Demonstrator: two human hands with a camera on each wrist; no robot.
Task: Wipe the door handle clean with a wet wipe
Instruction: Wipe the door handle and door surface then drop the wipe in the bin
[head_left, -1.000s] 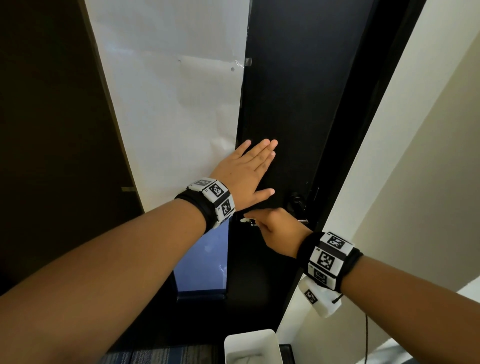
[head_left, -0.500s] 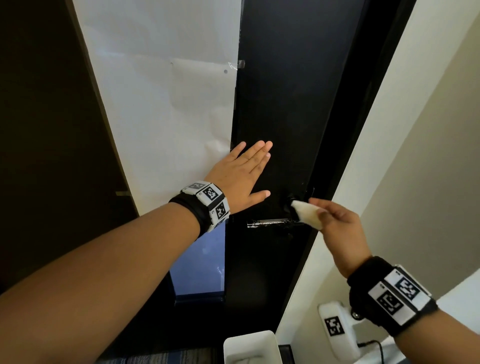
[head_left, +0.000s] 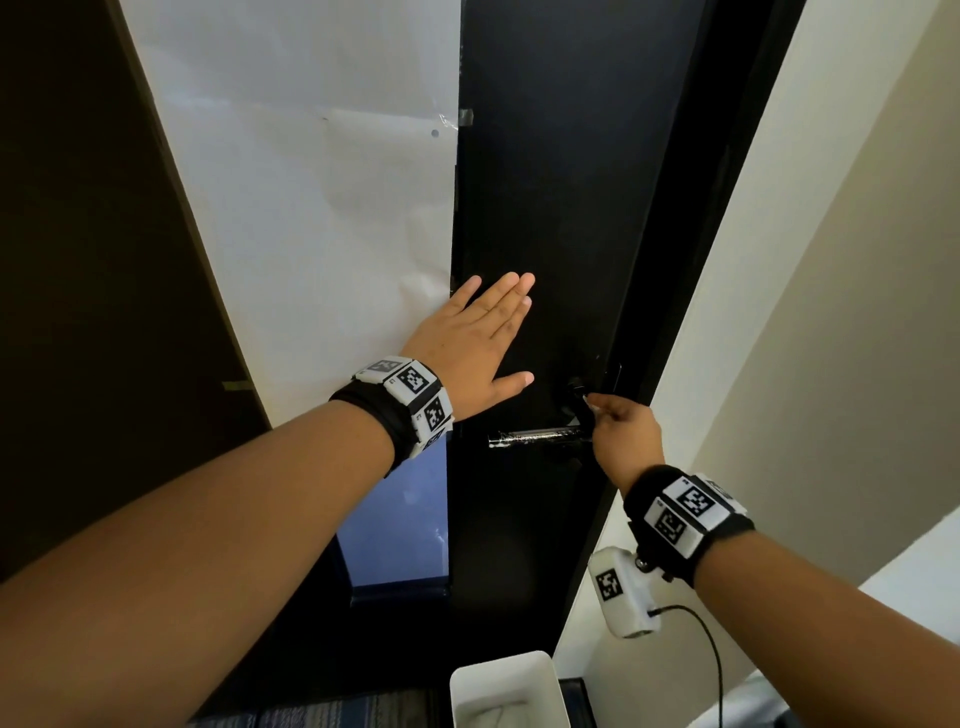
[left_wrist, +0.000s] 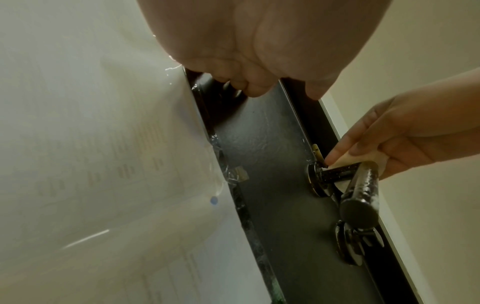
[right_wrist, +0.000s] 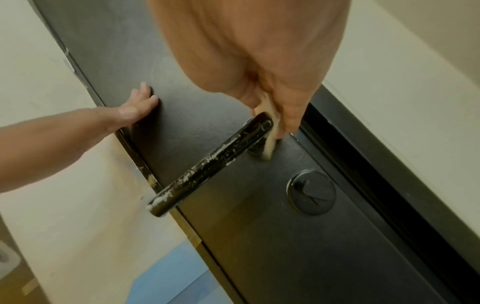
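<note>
A dark lever door handle (head_left: 535, 437) (right_wrist: 207, 164) (left_wrist: 361, 191), flecked with white marks, sticks out from a black door (head_left: 545, 208). My right hand (head_left: 618, 431) pinches a folded wet wipe (right_wrist: 270, 142) (left_wrist: 361, 159) and presses it behind the handle's neck, against the round base plate. My left hand (head_left: 483, 338) (right_wrist: 135, 111) lies flat on the door above and left of the handle, fingers straight.
A round thumb-turn lock (right_wrist: 311, 192) sits below the handle. White paper (head_left: 311, 208) is taped over the panel left of the door. A white bin (head_left: 506, 691) stands on the floor below. A cream wall (head_left: 831, 312) runs along the right.
My right hand left the handle's lever, lifted away with the wipe, and has now come back to the handle's base near the door edge. My left hand has stayed flat on the door.
</note>
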